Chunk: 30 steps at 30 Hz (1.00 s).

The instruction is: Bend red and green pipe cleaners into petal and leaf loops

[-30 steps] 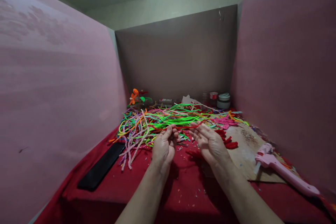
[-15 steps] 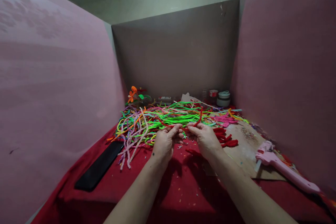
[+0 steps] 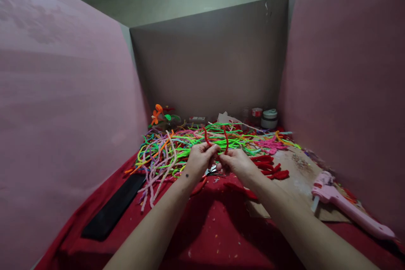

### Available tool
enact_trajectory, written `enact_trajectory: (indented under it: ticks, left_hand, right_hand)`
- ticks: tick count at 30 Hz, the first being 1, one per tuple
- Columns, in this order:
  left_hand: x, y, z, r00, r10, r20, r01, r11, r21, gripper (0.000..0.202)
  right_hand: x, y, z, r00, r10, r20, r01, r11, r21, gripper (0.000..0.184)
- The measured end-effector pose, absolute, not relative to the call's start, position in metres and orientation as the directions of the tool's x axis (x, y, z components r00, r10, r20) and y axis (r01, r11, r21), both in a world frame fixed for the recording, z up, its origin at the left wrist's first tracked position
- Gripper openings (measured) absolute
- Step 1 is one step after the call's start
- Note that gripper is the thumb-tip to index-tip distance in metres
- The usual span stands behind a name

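Note:
Between my two hands is a red pipe cleaner point(image 3: 225, 137), its two ends standing up close together. My left hand point(image 3: 201, 159) pinches it on one side. On the other side my right hand point(image 3: 236, 163) grips it with thumb and fingers. The part between the fingertips is mostly hidden. Just below the hands lie scissors point(image 3: 211, 171) on the red cloth, partly covered by my left wrist. Several bent red pipe cleaner pieces point(image 3: 274, 169) lie right of my right hand.
A heap of colourful pipe cleaners point(image 3: 167, 156) spreads behind my hands. A black flat object point(image 3: 114, 206) lies left; a pink glue gun point(image 3: 348, 206) rests on cardboard point(image 3: 286, 164) at the right. An orange flower point(image 3: 156, 114) and a lidded jar point(image 3: 269, 119) stand at the back.
My hands have drawn closer together, and the red pipe cleaner's ends have swung from spread out to nearly upright. The scissors below the hands now show more. The view has shifted slightly.

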<state>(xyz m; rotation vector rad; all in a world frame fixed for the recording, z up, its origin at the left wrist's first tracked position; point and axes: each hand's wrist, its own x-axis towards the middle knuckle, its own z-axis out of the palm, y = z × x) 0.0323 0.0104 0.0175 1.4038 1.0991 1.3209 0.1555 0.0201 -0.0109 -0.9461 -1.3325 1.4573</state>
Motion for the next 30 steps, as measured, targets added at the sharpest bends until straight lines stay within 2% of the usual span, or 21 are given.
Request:
enact_trajectory:
  ticks: [2, 5, 8, 11, 13, 16, 19, 24, 30]
  left_hand:
    - [0.032, 0.015, 0.014, 0.050, 0.977, 0.207, 0.055, -0.210, 0.976, 0.024]
    - [0.029, 0.018, 0.005, 0.156, 0.976, 0.154, 0.021, -0.159, 0.987, 0.026]
    - [0.027, 0.018, -0.004, 0.278, 0.954, 0.108, -0.024, -0.105, 0.994, 0.025]
    - [0.027, 0.017, -0.009, 0.300, 0.948, 0.108, -0.022, -0.106, 0.994, 0.021]
    - [0.027, 0.017, -0.009, 0.279, 0.953, 0.114, -0.039, -0.108, 0.993, 0.020]
    - [0.024, 0.019, -0.007, 0.235, 0.965, 0.114, -0.148, -0.081, 0.986, 0.021]
    - [0.019, 0.021, -0.003, 0.210, 0.975, 0.075, -0.281, -0.014, 0.960, 0.023]
    - [0.016, 0.022, -0.005, 0.251, 0.966, 0.062, -0.330, 0.025, 0.944, 0.023]
    - [0.022, 0.017, -0.006, 0.264, 0.949, 0.171, -0.354, -0.069, 0.933, 0.020]
  right_hand:
    - [0.155, 0.021, -0.012, -0.301, 0.954, 0.002, -0.090, -0.026, -0.996, 0.014]
    - [0.154, 0.020, -0.014, -0.329, 0.943, -0.044, -0.002, -0.047, -0.999, 0.015]
    - [0.154, 0.019, -0.019, -0.364, 0.930, -0.048, 0.102, -0.011, -0.995, 0.017]
    - [0.155, 0.018, -0.022, -0.377, 0.925, -0.048, 0.173, 0.020, -0.985, 0.019]
    - [0.157, 0.017, -0.023, -0.401, 0.915, -0.045, 0.088, -0.010, -0.996, 0.017]
    - [0.161, 0.016, -0.025, -0.474, 0.880, 0.019, -0.251, -0.114, -0.961, 0.008]
    - [0.164, 0.016, -0.030, -0.458, 0.888, 0.044, -0.479, -0.204, -0.854, 0.019]
    - [0.161, 0.019, -0.040, -0.448, 0.894, -0.028, -0.521, -0.286, -0.805, 0.022]
    - [0.157, 0.021, -0.044, -0.386, 0.922, 0.019, -0.584, -0.228, -0.779, 0.021]
